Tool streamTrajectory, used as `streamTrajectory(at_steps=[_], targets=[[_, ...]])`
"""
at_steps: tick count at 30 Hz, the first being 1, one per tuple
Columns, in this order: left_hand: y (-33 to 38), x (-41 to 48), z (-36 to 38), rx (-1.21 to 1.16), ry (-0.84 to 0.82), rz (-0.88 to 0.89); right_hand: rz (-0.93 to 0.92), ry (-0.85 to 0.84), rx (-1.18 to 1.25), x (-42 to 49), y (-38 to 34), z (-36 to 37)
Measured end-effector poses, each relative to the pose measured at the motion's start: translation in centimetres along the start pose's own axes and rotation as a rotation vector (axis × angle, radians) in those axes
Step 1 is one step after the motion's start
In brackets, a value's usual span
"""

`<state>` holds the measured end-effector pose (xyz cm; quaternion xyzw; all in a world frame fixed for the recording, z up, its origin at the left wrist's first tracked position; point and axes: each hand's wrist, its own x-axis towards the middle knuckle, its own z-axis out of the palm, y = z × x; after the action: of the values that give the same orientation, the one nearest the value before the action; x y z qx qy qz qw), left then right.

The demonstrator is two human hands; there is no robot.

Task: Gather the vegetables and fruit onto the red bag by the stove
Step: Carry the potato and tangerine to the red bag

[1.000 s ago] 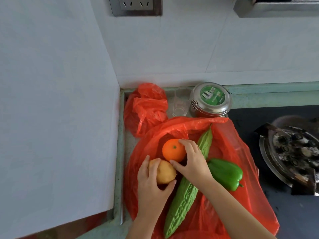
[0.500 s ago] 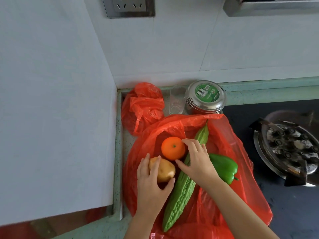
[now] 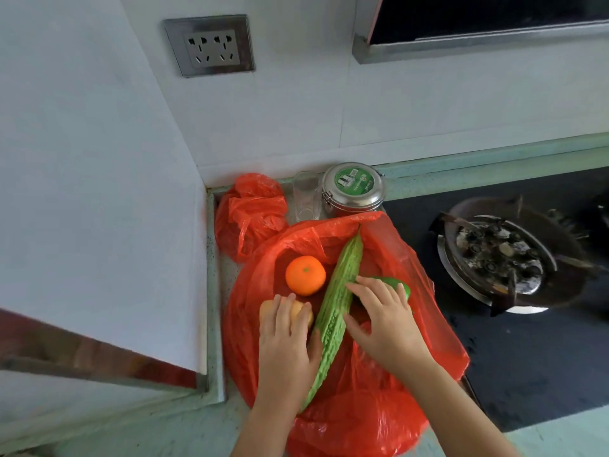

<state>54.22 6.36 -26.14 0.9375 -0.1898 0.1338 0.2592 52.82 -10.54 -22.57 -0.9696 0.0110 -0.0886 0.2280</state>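
Observation:
A red bag [image 3: 392, 249] lies spread on the counter left of the stove. On it are an orange [image 3: 304, 275], a long bitter gourd [image 3: 339, 291] lying diagonally, a potato [image 3: 267, 310] and a green pepper [image 3: 397, 283]. My left hand [image 3: 286, 344] holds the potato, fingers curled over its top, thumb against the gourd. My right hand [image 3: 385, 321] lies on the pepper with fingers spread, hiding most of it; its index fingertip touches the gourd.
A crumpled second red bag [image 3: 250, 212], a clear glass [image 3: 306, 196] and a metal tin with a green lid [image 3: 352, 189] stand at the back corner. The black stove's burner [image 3: 494, 258] is to the right. A white wall closes the left side.
My right hand left the orange and moved right across the gourd onto the green pepper. My left hand stayed on the potato. The camera tilted up a little.

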Motion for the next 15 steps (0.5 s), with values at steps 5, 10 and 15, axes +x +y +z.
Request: streamTrajectory(at_steps=[5,10,15], targets=[[3.3,-0.6,-0.6,-0.020,-0.010,0.065,0.028,0.082,-0.014,-3.0,0.4,-2.4],[6.8,-0.7,0.2,-0.064,-0.014,0.180,0.107,0.173,-0.024,-6.5,1.8,-4.5],[11.1,-0.9,1.8,-0.154,-0.051,0.296,0.227,0.277,-0.071,-10.7,4.4,-6.9]])
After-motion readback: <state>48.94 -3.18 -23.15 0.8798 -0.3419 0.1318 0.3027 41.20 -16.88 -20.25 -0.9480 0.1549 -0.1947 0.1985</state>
